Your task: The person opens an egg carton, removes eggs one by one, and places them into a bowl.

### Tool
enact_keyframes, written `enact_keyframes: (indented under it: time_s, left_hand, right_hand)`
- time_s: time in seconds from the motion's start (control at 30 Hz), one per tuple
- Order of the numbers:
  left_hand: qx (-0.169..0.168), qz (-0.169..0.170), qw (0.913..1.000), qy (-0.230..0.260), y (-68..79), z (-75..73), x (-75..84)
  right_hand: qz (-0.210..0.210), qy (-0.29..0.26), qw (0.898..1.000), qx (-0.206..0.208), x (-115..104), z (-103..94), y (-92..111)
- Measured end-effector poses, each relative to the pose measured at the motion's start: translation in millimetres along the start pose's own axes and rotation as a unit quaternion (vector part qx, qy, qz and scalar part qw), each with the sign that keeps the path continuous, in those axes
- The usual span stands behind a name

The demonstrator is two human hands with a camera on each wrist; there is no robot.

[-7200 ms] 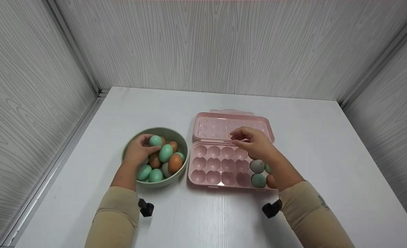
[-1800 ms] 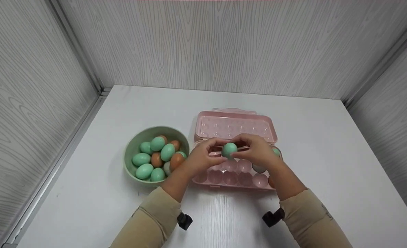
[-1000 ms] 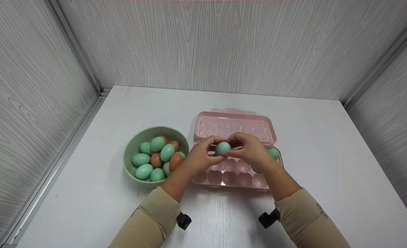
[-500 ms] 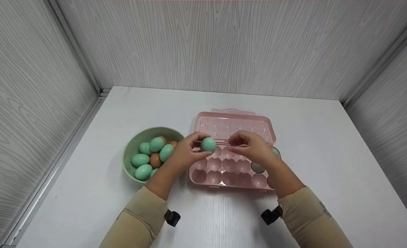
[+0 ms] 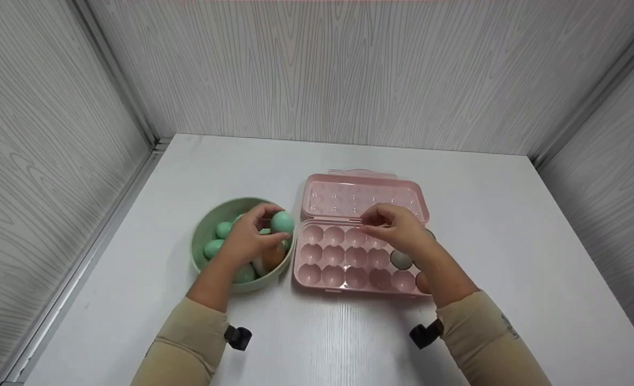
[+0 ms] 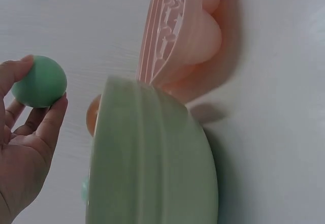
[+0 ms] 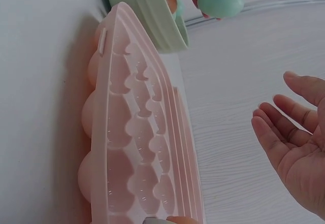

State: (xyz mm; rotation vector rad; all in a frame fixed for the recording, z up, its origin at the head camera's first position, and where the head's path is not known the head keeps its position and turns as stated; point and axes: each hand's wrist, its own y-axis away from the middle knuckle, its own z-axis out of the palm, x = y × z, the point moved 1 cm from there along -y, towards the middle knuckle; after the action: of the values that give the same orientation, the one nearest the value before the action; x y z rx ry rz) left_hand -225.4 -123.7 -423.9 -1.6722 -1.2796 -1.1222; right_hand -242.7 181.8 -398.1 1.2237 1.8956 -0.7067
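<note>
My left hand (image 5: pixel 246 238) holds a green egg (image 5: pixel 283 222) between thumb and fingers, above the right rim of a pale green bowl (image 5: pixel 215 213). Brown, green and grey eggs fill much of that bowl, some hidden by the hand. In the left wrist view the held egg (image 6: pixel 40 82) is up beside the bowl, apart from it. My right hand (image 5: pixel 400 228) hovers over the pink egg carton (image 5: pixel 343 265), its fingers loosely bent and nothing between them. The right wrist view shows this hand (image 7: pixel 299 142) with thumb and fingertips apart.
The carton's lid (image 5: pixel 365 195) lies folded back behind it. A grey egg (image 5: pixel 401 260) and a brown egg (image 5: pixel 423 282) sit in its right-hand cups, partly under the right forearm. Wood-grain panels (image 5: pixel 327 69) enclose the white table (image 5: pixel 327 332).
Both hands held the green egg over the carton; the left has carried it leftward to the bowl. The right hand let go. A front carton cup that earlier held a green egg is now empty.
</note>
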Motion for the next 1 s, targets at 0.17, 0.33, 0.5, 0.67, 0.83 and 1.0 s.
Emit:
enact_keyframes:
  time_s: [0.17,0.33,0.5,0.67,0.83,1.0]
  left_hand:
    - [0.014,-0.027,0.9995,-0.010,7.9,-14.2,-13.0]
    - [0.014,-0.039,0.9991,0.000,15.9,-22.3,-18.8]
    - [-0.009,-0.032,0.9990,0.029,18.9,-26.8,-27.8]
    - [-0.024,-0.031,0.9988,0.029,22.9,-32.1,-37.0]
    - [-0.029,-0.039,0.9988,0.004,26.9,-36.2,-39.8]
    - [-0.036,-0.046,0.9981,-0.018,26.5,-38.5,-49.5]
  right_hand:
    - [0.008,0.002,1.000,-0.001,3.8,-1.6,0.6]
    - [0.011,0.000,1.000,-0.003,-1.6,-3.8,3.3]
    - [-0.002,0.000,1.000,-0.007,-21.8,-7.3,11.9]
    - [-0.005,0.000,1.000,-0.001,-5.2,-8.0,8.5]
    - [0.010,-0.009,1.000,0.005,14.2,-9.4,4.1]
    - [0.014,-0.013,1.000,0.004,15.2,-10.8,5.2]
